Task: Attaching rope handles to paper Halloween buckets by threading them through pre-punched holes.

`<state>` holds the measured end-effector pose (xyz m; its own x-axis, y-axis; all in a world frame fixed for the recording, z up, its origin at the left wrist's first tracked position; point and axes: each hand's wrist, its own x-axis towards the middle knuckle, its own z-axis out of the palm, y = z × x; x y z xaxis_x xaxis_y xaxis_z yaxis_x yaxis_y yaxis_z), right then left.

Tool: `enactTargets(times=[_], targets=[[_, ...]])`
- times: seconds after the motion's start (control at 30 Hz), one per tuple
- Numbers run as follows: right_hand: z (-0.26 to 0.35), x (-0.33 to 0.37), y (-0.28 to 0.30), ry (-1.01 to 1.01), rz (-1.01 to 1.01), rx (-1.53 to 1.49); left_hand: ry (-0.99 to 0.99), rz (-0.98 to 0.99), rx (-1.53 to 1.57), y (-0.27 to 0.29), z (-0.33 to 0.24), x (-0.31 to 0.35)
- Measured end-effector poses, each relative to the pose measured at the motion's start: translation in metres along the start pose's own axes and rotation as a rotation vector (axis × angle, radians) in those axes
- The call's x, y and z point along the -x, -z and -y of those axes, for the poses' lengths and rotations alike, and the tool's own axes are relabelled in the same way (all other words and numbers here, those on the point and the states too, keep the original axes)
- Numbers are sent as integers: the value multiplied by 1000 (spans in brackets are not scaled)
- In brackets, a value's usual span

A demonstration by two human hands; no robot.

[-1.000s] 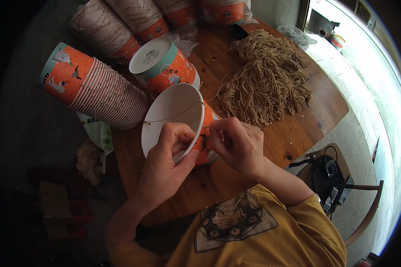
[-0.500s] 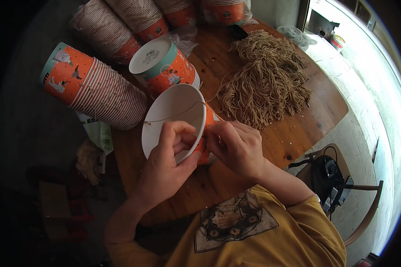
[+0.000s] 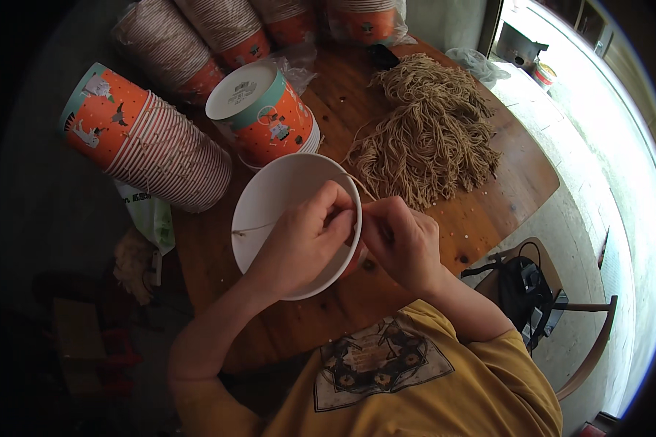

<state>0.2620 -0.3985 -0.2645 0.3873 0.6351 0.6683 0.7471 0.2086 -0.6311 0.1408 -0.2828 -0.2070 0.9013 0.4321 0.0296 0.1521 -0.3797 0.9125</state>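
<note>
A paper bucket (image 3: 270,191), white inside and orange outside, tilts on the table with its mouth toward me. My left hand (image 3: 306,237) reaches into it, fingers and thumb closed together by the right inner wall; what they pinch is hidden. Just outside the same rim, my right hand (image 3: 404,237) is closed on a thin tan cord (image 3: 361,188), its fingertips near the bucket wall. Inside, a length of cord (image 3: 255,229) runs from a knot at the left wall and disappears behind my left hand.
Behind the bucket stands an upside-down stack of buckets (image 3: 275,125); another stack (image 3: 153,146) leans at the left. Several plastic-wrapped stacks (image 3: 160,47) line the back. A heap of tan cords (image 3: 430,131) covers the wooden table's (image 3: 517,167) right part. A chair (image 3: 594,349) holds a black bag (image 3: 523,288).
My left hand has gone deeper into the bucket, its thumb now inside instead of at the outer wall. The bucket has turned its mouth more toward me, and my right hand has shifted slightly right.
</note>
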Motion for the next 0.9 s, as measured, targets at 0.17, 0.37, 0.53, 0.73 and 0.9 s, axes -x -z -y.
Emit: enactTargets(times=[0.17,0.37,0.53,0.73,0.9], targets=[[-2,2,3,-44,79,-5,72,27,-78,-3,5,2],[-6,5,-1,-115,79,-56,38,37,-2,-5,10,5],[-4,10,-2,-175,64,-68,96,90,-156,-3,0,1],[-5,-4,13,-97,235,-58,-75,4,-176,1,0,3],[-19,-27,45,148,403,19,-36,-50,-100,21,0,11]])
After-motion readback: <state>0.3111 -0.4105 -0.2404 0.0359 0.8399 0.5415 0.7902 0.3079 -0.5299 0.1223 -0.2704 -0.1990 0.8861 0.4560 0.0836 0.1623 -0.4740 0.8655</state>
